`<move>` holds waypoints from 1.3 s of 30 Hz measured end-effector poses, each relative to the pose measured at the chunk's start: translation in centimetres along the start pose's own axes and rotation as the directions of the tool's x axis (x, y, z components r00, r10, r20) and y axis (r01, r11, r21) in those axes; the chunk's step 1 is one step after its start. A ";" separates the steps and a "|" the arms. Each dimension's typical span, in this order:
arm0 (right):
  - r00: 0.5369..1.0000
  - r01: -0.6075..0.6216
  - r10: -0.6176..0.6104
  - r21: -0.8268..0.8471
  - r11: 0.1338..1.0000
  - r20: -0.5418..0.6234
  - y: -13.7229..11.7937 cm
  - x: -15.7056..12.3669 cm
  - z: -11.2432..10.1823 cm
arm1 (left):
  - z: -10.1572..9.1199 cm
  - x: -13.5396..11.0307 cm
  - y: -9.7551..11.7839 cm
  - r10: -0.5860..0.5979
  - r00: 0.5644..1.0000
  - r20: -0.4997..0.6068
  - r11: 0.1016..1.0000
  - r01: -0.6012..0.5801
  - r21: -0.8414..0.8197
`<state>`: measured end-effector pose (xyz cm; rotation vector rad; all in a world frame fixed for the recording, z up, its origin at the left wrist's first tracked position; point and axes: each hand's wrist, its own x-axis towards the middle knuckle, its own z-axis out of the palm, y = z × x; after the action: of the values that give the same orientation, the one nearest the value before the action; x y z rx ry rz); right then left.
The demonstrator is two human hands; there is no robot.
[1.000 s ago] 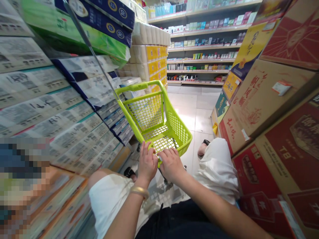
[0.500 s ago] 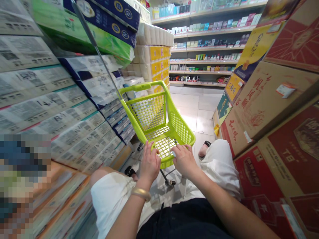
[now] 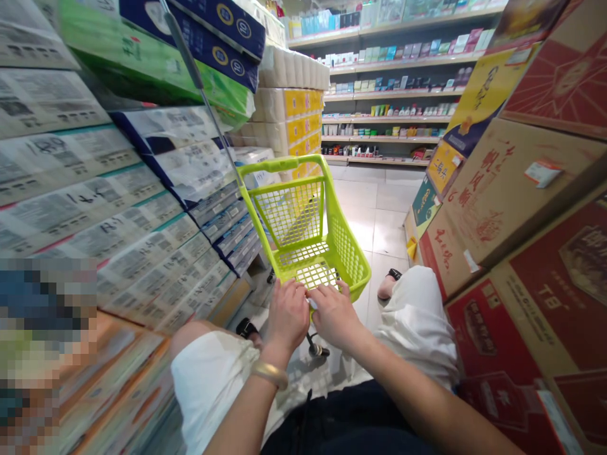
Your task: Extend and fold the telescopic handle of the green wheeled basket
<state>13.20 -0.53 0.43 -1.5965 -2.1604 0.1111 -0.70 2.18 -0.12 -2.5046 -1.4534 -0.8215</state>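
Lime-green shopping cart [image 3: 279, 165] stands before me, my left hand [image 3: 287, 318] and right hand [image 3: 334, 316] on its near rim, fingers [image 3: 290, 292] clenched around it.

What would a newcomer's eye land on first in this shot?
The lime-green shopping cart at centre stands out, with the left hand and right hand on its near rim. Stacked tissue packs line the left, red cardboard boxes the right, and stocked shelves fill the far end.
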 end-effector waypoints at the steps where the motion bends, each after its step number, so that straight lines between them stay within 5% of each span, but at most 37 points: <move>1: 1.000 -0.013 0.013 0.000 1.000 0.001 0.7 -0.2 -0.3 | -0.1 0.1 0.2 0.007 1.000 0.017 1.000 -0.007 -0.005; 8: 0.987 -0.163 0.163 -0.044 0.986 0.006 3.6 -0.7 -2.0 | 0.1 0.7 0.9 0.030 0.999 0.032 0.999 -0.031 0.033; 15: 0.995 -0.040 0.042 -0.021 0.999 0.091 0.2 0.6 -1.0 | 0.5 0.8 0.6 0.044 0.998 0.055 0.996 -0.048 0.075; 24: 0.986 -0.143 0.146 -0.042 0.989 0.077 4.4 -0.3 -2.7 | 0.3 0.7 0.5 0.033 0.999 0.013 0.996 -0.034 0.081; 33: 0.995 -0.031 0.033 -0.026 0.999 0.090 0.2 0.4 -0.9 | 0.3 0.6 0.5 0.045 0.999 0.017 0.995 -0.046 0.092; 39: 0.997 -0.064 0.064 0.001 0.998 0.047 3.2 -0.7 -1.6 | -0.1 0.2 0.3 0.040 0.999 0.015 0.996 -0.041 0.081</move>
<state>16.87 -0.44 0.55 -1.6779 -2.1436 0.1720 -0.41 2.19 0.11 -2.4755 -1.4056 -0.7255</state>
